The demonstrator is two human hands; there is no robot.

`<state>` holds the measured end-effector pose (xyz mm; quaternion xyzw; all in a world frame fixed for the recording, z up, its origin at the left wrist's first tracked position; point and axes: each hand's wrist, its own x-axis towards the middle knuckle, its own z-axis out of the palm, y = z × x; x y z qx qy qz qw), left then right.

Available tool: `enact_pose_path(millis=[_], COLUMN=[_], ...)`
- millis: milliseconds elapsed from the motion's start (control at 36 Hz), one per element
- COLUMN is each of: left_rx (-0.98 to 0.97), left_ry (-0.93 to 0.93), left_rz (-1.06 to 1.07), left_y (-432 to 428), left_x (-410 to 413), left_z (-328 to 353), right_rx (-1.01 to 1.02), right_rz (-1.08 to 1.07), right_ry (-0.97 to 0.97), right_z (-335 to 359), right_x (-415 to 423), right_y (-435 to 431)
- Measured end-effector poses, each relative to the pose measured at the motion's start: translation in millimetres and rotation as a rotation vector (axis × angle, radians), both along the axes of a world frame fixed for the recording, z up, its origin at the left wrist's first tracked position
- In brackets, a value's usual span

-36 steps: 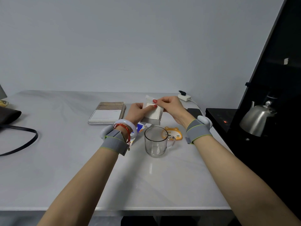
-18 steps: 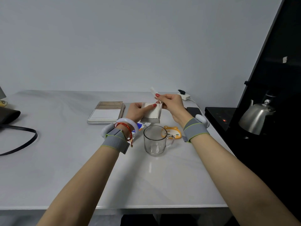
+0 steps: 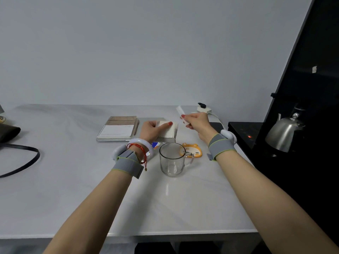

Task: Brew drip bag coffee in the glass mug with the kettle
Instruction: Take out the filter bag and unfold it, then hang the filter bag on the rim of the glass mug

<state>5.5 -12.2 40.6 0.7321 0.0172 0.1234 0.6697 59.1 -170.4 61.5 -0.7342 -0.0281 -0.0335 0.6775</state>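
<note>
Her left hand (image 3: 153,130) pinches the bag (image 3: 169,130) above the mug (image 3: 172,159); her right hand (image 3: 197,122) pinches the strip (image 3: 181,114). Tilt the bag and the grounds could spill.

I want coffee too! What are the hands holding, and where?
Left hand pinches the drip bag by its left side; right hand pinches the torn-off strip near its lower end.

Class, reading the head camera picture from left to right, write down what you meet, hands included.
Dark bag → notebook → left hand holding the drip bag → right hand pinching the torn strip → kettle. The glass mug overlaps the drip bag's span, so it is left out.
</note>
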Motion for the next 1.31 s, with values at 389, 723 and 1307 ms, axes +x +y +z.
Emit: enact_pose_path(millis=[389,723,1307], left_rx=[-0.009,0.060,-0.086], left_ry=[0.031,0.030,0.044], left_rz=[0.093,0.075,0.017], left_y=[21.8,16.6,10.9], left_x=[12.8,15.8,4.5], left_z=[-5.7,-9.1,-1.4], right_rx=[-0.741,-0.397,-0.027], right_rz=[0.135,0.139,0.345], right_ry=[0.309,0.083,-0.090], right_z=[-66.6,-54.7,-23.8], right_x=[16.5,13.9,-0.1], right_y=[-15.3,-15.8,4.5])
